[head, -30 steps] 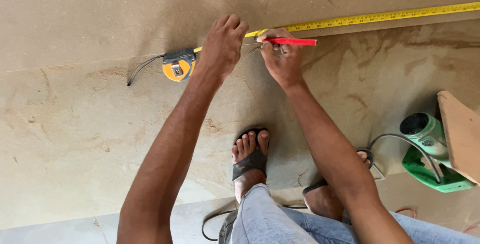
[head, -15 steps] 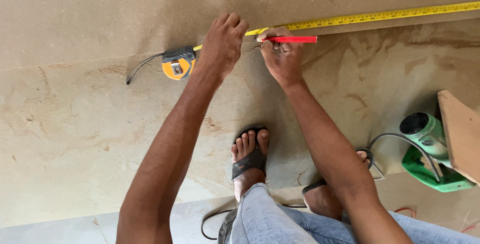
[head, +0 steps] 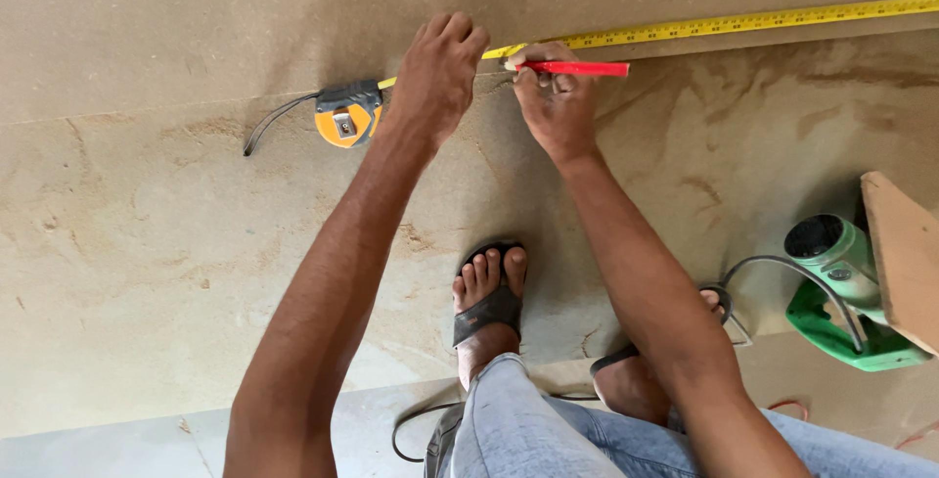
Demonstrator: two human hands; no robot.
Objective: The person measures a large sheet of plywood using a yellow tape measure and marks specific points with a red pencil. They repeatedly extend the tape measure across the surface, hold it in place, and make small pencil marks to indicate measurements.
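My left hand (head: 435, 72) presses flat on a yellow tape measure blade (head: 743, 21) that runs right along the edge of a brown fibreboard sheet (head: 196, 18). The orange and grey tape case (head: 344, 118) lies just left of that hand, with a black strap trailing off it. My right hand (head: 556, 104) holds a red pencil (head: 577, 68), its tip at the tape close to my left fingers.
A lower board (head: 147, 243) dusted with sawdust lies under my sandalled feet (head: 489, 302). A green power tool (head: 831, 282) with a grey cord sits at the right, next to a wooden offcut (head: 905, 253). Grey floor (head: 117, 444) shows at the bottom left.
The whole view has shifted slightly; hands, tape and pencil sit a little higher in the picture. The pencil stays at the same spot on the tape.
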